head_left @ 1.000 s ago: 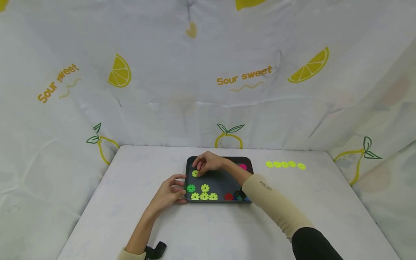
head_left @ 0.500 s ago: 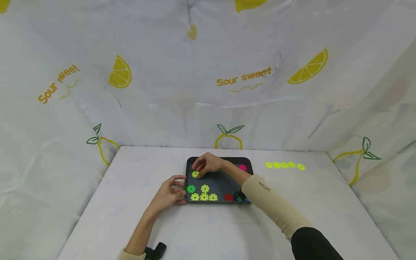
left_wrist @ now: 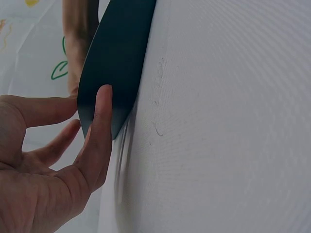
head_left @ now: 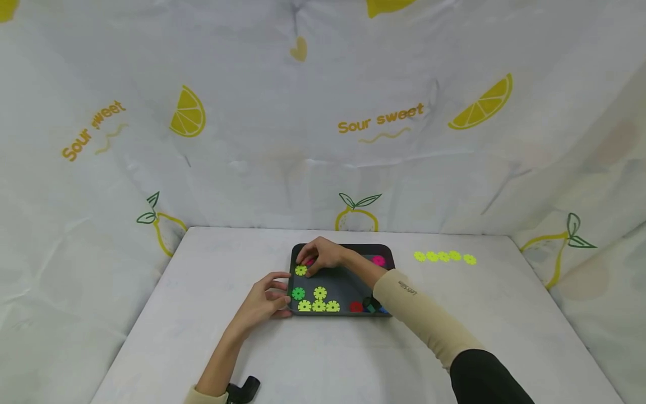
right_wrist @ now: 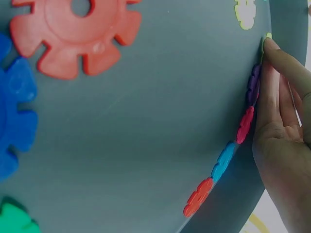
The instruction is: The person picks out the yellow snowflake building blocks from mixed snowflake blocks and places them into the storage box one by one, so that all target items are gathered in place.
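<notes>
A dark tray (head_left: 348, 280) holds notched plastic discs shaped like snowflakes. My right hand (head_left: 323, 255) reaches over its far left part. Thumb and finger pinch a yellow disc (head_left: 300, 270) near the left wall; in the right wrist view only a thin yellow edge shows at the fingertips. My left hand (head_left: 262, 300) touches the tray's left side with extended, spread fingers, also seen in the left wrist view against the tray's outer wall (left_wrist: 121, 53). Several yellow discs (head_left: 319, 306) sit together at the near left, beside a green disc (head_left: 298, 293).
Purple (right_wrist: 252, 85), pink (right_wrist: 245, 124), blue (right_wrist: 222, 160) and orange (right_wrist: 198, 197) discs line the far wall. A red disc (head_left: 356, 307) lies near right, with blue and green ones. Several yellow discs (head_left: 443, 256) lie in a row on the white table (head_left: 323, 359).
The yellow disc at my right fingertips has shifted slightly left, closer to the tray's wall. A pink disc now shows under the right hand. My left hand stays at the tray's side.
</notes>
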Available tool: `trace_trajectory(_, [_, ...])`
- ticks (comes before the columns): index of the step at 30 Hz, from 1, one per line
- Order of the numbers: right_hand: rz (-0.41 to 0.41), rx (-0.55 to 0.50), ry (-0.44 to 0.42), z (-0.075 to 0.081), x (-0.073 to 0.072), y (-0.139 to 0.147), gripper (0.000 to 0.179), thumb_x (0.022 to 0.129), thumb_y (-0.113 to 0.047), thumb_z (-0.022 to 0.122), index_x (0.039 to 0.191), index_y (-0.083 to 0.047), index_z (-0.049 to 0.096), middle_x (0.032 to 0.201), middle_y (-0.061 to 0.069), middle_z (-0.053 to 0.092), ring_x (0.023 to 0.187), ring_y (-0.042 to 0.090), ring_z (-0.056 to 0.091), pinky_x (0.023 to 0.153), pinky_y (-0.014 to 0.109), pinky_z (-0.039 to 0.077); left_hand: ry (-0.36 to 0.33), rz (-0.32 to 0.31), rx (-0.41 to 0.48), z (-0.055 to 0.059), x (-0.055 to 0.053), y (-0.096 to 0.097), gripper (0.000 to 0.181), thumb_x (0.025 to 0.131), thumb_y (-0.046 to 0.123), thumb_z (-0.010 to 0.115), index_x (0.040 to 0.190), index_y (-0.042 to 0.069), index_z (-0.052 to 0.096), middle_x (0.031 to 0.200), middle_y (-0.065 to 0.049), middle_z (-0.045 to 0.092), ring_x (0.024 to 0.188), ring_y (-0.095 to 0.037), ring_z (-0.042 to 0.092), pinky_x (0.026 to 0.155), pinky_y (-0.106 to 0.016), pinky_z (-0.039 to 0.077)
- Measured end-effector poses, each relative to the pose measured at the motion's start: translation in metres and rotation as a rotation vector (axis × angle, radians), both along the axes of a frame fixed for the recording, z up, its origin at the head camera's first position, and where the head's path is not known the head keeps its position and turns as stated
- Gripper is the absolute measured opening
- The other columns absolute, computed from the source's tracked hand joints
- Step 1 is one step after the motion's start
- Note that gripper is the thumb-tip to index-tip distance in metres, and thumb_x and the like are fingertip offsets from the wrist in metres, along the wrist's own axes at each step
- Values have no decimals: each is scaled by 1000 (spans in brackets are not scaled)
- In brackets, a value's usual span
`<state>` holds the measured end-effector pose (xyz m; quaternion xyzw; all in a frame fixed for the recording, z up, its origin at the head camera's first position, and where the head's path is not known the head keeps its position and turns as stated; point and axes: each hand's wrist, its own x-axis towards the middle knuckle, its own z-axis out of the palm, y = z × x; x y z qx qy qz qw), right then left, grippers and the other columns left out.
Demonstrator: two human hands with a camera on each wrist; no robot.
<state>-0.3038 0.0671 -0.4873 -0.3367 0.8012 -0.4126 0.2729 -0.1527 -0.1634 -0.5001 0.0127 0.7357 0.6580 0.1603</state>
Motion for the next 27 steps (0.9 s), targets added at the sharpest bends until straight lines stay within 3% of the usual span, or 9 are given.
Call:
trace_trajectory(5, [13,24,18,-1,-1,-3,39,85,5,87,122,5,75,119,19,77,98,13,73,86,18,62,-4,6,3,0,-1,1,62,97,-5,71,154,8,52,136,-26,55,103,-21,71,83,-42,73])
trace_trajectory(12, [24,36,58,0,-1,-8,36,84,3,90,117,3,76,113,16,79,92,8,71,84,18,63,-1,7,-6,0,-1,1,62,96,-5,71,154,8,53,137,-26,55,103,-21,71,83,-43,73])
trace_trajectory(27, [60,35,73,-4,-5,-7,36,84,-4,92,116,-1,77,107,12,77,89,10,68,79,17,60,11,4,0,-1,-1,1,61,97,-5,71,154,8,53,136,-27,55,102,-22,71,82,-41,73])
